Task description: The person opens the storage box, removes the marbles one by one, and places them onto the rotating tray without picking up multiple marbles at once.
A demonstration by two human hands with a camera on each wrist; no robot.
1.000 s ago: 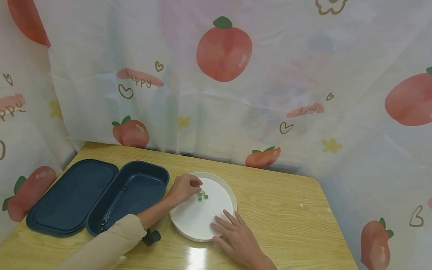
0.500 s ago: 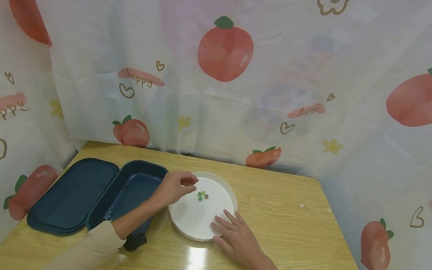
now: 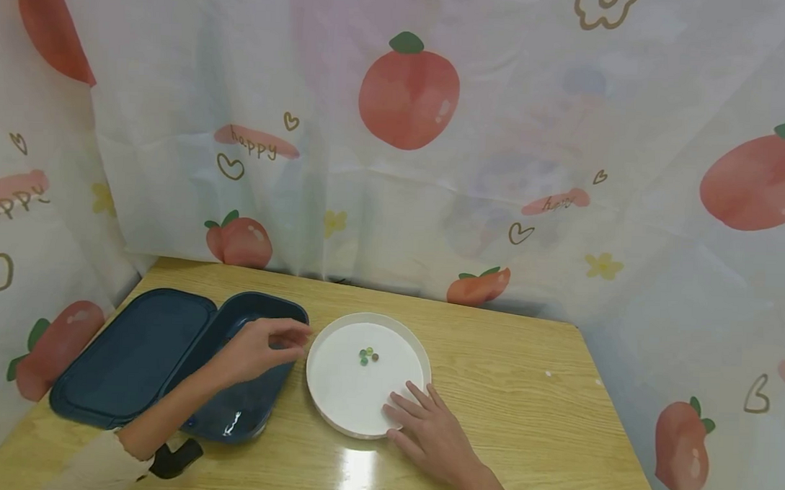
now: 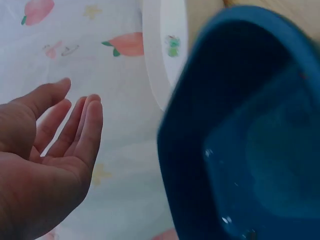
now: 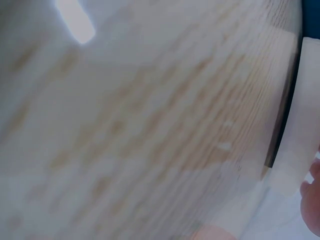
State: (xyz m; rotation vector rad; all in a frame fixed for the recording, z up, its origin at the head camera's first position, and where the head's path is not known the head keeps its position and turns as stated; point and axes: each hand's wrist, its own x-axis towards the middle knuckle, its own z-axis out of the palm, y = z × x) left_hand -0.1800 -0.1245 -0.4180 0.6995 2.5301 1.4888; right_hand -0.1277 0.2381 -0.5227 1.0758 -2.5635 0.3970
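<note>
In the head view, several small green and brown marbles (image 3: 368, 356) lie together on a round white tray (image 3: 341, 413). My left hand (image 3: 252, 350) hovers over a dark blue rectangular box (image 3: 243, 420), left of the tray. The left wrist view shows the left hand (image 4: 60, 145) with fingers loosely bent, thumb apart from them, and nothing held. Small shiny spots show inside the box, too blurred to identify. My right hand (image 3: 434, 430) rests with spread fingers on the tray's lower right rim. Only a fingertip of it shows in the right wrist view.
A dark blue lid (image 3: 135, 355) lies flat left of the box. All stand on a wood-grain table (image 3: 504, 393). A white curtain (image 3: 500, 133) printed with peaches hangs behind the table and at its sides.
My left hand has moved leftward, away from the marbles and tray to above the blue box. The right hand keeps its place on the tray's rim. The marbles in the tray stay put.
</note>
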